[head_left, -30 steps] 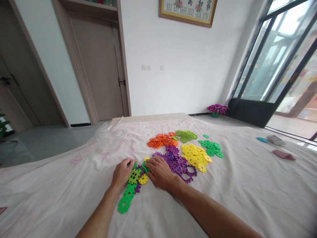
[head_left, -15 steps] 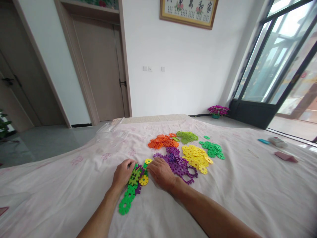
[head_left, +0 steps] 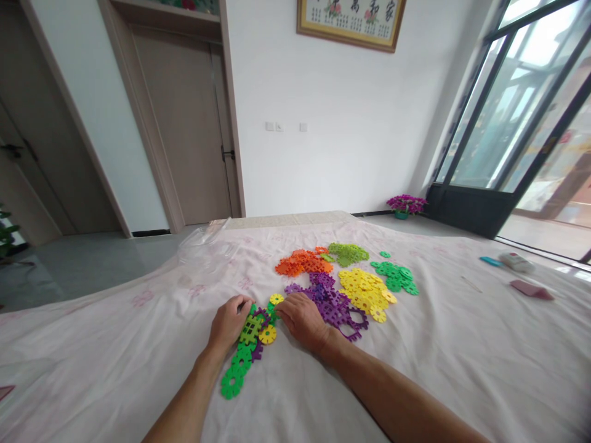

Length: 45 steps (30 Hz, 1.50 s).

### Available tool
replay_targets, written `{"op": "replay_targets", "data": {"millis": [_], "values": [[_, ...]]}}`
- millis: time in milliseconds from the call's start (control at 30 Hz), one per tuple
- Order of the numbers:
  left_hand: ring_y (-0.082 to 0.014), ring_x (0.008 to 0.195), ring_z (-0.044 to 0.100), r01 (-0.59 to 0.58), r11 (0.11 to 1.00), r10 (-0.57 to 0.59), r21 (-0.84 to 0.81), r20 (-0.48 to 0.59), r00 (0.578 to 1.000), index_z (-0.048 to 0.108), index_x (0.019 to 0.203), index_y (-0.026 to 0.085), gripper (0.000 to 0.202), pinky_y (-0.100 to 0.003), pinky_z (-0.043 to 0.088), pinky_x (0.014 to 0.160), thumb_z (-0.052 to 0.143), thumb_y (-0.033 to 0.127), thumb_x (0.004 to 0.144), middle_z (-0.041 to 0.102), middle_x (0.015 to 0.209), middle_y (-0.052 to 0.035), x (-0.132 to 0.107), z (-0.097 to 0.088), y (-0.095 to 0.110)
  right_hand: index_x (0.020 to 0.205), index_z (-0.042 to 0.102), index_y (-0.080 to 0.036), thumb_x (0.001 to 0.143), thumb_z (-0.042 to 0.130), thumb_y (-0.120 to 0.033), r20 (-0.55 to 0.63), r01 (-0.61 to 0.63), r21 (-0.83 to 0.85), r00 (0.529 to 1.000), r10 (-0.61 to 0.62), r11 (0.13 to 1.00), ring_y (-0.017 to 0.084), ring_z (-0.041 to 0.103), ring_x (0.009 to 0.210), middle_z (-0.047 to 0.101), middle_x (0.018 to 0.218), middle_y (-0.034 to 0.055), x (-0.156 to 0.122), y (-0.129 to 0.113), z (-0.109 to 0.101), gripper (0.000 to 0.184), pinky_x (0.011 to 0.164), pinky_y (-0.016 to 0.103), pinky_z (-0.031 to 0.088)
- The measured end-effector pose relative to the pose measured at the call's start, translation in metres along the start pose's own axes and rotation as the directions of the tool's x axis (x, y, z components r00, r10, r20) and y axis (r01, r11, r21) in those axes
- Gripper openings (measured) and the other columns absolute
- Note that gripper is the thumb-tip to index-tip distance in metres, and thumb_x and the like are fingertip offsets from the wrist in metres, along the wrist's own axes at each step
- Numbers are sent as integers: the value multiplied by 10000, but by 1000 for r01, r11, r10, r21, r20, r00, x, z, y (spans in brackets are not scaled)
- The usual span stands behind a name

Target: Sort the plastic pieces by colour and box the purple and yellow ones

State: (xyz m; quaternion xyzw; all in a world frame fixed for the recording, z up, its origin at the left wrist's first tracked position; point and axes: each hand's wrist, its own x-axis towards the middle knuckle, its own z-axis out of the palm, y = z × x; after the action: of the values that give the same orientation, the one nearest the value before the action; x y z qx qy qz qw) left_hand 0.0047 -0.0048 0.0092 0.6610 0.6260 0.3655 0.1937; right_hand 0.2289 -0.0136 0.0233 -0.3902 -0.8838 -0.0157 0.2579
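An assembly of interlocking plastic discs lies before me on the cloth, with a tail of green discs (head_left: 232, 384), a lime lattice piece (head_left: 250, 330), purple pieces and yellow discs (head_left: 268, 335). My left hand (head_left: 229, 321) is closed at its upper left edge, thumb and fingers curled round it. From the other side my right hand (head_left: 302, 319) pinches the green discs at the upper right, close to a small yellow disc (head_left: 276, 299). Its bent fingers hide the exact grip. Just behind my right hand spreads a pile of purple pieces (head_left: 336, 307).
Beyond lie piles of orange pieces (head_left: 302, 263), lime pieces (head_left: 348, 253), yellow discs (head_left: 362, 289) and green discs (head_left: 396, 278). A clear plastic bag (head_left: 203, 249) rests at the back left. Far right are a blue item (head_left: 490, 261), a white object (head_left: 516, 261) and a pink cloth (head_left: 530, 289).
Both hands stay almost where they were on the disc assembly. The whole view has shifted very slightly; the piles have not moved.
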Motion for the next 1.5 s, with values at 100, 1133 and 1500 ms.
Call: {"op": "replay_targets", "data": {"millis": [100, 1133, 1500], "values": [[-188, 955, 655, 11, 1000, -11, 4, 11, 1000, 731, 955, 266, 280, -241, 445, 840, 491, 387, 874, 750, 991, 2, 0, -1, 1, 925, 676, -190, 996, 484, -291, -9, -4, 15, 1000, 4, 1000, 164, 562, 811, 661, 827, 47, -1, 1, 0, 228, 786, 280, 377], [-171, 962, 652, -36, 999, 36, 11, 1, 999, 725, 957, 267, 277, -232, 432, 840, 476, 369, 890, 736, 1003, 8, 0, 2, -4, 916, 684, -209, 961, 519, -273, -13, -12, 72, 1000, 13, 997, 143, 619, 787, 700, 817, 12, -4, 4, 2, 183, 764, 252, 386], [-170, 942, 648, -39, 999, 39, 17, 3, 999, 728, 958, 264, 283, -231, 434, 837, 475, 371, 890, 734, 990, 5, 0, 2, -4, 901, 688, -210, 951, 536, -270, -20, -11, 88, 1000, 13, 996, 144, 624, 778, 703, 814, 11, -4, 5, 3, 171, 759, 249, 389]]}}
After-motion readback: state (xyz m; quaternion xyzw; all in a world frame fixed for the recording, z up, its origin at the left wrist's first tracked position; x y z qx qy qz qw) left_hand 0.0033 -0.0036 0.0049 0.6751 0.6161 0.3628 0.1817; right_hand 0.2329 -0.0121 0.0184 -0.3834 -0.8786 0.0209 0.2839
